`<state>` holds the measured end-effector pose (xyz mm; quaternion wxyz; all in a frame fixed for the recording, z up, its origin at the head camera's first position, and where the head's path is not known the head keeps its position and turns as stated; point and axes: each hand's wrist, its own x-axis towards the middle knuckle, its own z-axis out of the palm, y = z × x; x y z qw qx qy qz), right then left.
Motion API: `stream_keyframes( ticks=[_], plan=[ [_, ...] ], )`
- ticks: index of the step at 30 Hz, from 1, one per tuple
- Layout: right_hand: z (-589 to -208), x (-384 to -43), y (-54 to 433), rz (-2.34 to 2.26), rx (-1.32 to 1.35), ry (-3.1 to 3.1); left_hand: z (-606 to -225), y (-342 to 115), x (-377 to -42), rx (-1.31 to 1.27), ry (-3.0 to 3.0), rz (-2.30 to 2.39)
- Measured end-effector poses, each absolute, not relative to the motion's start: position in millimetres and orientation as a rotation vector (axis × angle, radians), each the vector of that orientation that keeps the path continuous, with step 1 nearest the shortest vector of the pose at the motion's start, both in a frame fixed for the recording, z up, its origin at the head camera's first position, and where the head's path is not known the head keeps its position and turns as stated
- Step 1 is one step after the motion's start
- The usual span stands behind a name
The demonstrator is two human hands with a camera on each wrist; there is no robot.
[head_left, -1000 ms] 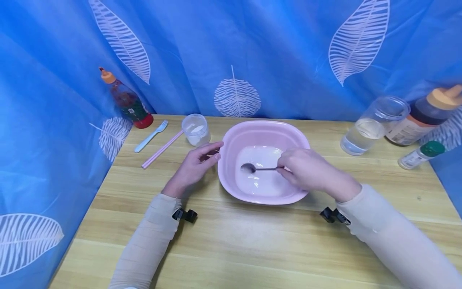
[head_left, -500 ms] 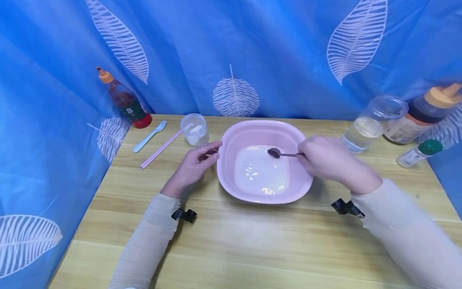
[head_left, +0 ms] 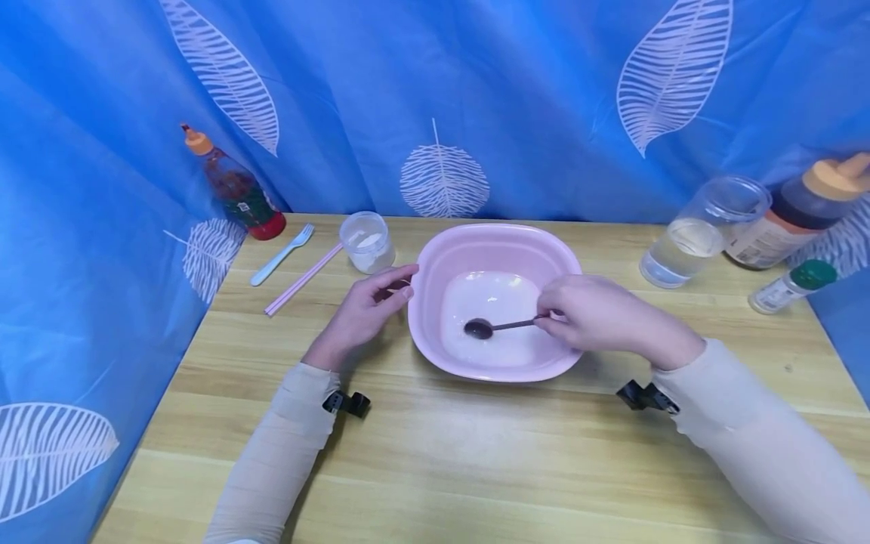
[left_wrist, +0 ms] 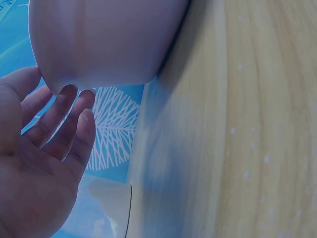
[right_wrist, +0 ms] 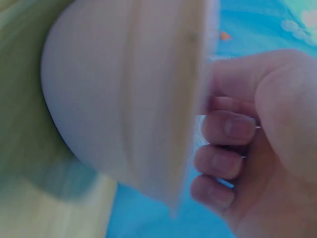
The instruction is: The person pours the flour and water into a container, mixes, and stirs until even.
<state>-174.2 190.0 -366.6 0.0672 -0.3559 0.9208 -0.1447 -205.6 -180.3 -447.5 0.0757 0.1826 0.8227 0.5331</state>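
A pink plastic basin (head_left: pixel 496 234) stands on the wooden table, with a shiny, pale liquid (head_left: pixel 469 351) over its bottom. My right hand (head_left: pixel 598 313) grips the handle of a dark spoon (head_left: pixel 479 329) above the basin's right side; the spoon's bowl is low in the basin, at the liquid. In the right wrist view the basin's wall hides the spoon, and the fingers of the right hand (right_wrist: pixel 267 134) are curled. At the basin's left side, my left hand (head_left: pixel 360 313) touches the rim. The left wrist view shows its loosely bent fingers (left_wrist: pixel 81 134) against the outer wall.
Behind my left hand stands a clear jar (head_left: pixel 367 245) with white contents. Pink chopsticks (head_left: pixel 302 281), a blue fork (head_left: pixel 282 255) and a red sauce bottle (head_left: pixel 241 193) lie farther left. On the right are a glass of clear liquid (head_left: pixel 686 245), a dark sauce bottle (head_left: pixel 782 219) and a green-capped shaker (head_left: pixel 791 287).
My right hand swept the spoon to the right and back, then returned it left and nearer to me inside the basin. The left hand has stayed at the rim.
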Motion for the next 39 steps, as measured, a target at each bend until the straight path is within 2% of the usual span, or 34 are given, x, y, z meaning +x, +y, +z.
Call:
stream_keyframes(
  ticks=[6,11,20,25,35,39],
  plan=[
    [-358.2,-167.8,218.8,-0.414,-0.874,2.901,-447.7,-180.2,-205.4,0.542,2.467,1.604],
    [-363.6,-169.9,220.2,-0.402,-0.808,3.041,-447.1,-179.5,-205.4,0.557,2.471,1.604],
    [-380.6,-175.0,184.7,-0.457,-1.018,2.985,-445.4,-179.0,-204.3,0.554,2.473,1.596],
    [-381.6,-168.1,183.4,-0.5,-1.136,2.909,-445.5,-179.9,-204.4,0.547,2.469,1.593],
    [-372.9,-167.7,202.4,-0.404,-1.001,3.031,-447.0,-181.4,-205.7,0.529,2.47,1.603],
    [-378.3,-169.6,194.0,-0.422,-1.084,2.989,-445.6,-179.5,-205.3,0.543,2.464,1.603]
  ],
)
